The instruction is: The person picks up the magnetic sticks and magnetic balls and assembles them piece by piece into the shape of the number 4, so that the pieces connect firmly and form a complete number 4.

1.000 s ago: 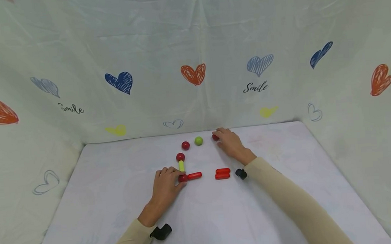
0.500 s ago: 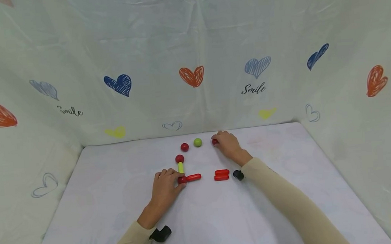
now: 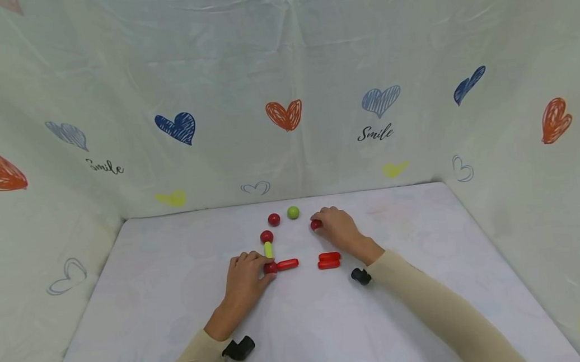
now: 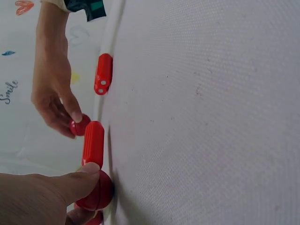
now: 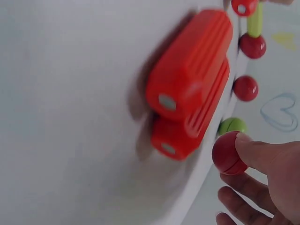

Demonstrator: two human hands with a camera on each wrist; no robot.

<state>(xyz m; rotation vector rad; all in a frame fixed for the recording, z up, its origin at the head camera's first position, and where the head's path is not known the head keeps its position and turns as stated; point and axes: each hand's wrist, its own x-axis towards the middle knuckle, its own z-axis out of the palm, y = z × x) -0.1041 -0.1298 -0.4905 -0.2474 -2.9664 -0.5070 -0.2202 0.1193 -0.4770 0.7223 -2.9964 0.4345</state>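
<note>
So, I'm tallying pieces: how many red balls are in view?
4 red balls: one in the left hand, one in the right hand, one at the far end of the yellow-green stick, one left of the green ball. The hands could hide more.

White worktop [image 3: 175,267], woven in texture, with faint pastel prints. Towards the far edge lie a glossy red ball [image 3: 274,219] and, near it on the right, a glossy light-green ball [image 3: 293,212], not touching. Closer in, a second red ball [image 3: 266,236] meets one end of a yellow-green rod [image 3: 268,250]. To the right, two ribbed red rods [image 3: 328,261] with silvery end discs lie parallel, touching.
</note>
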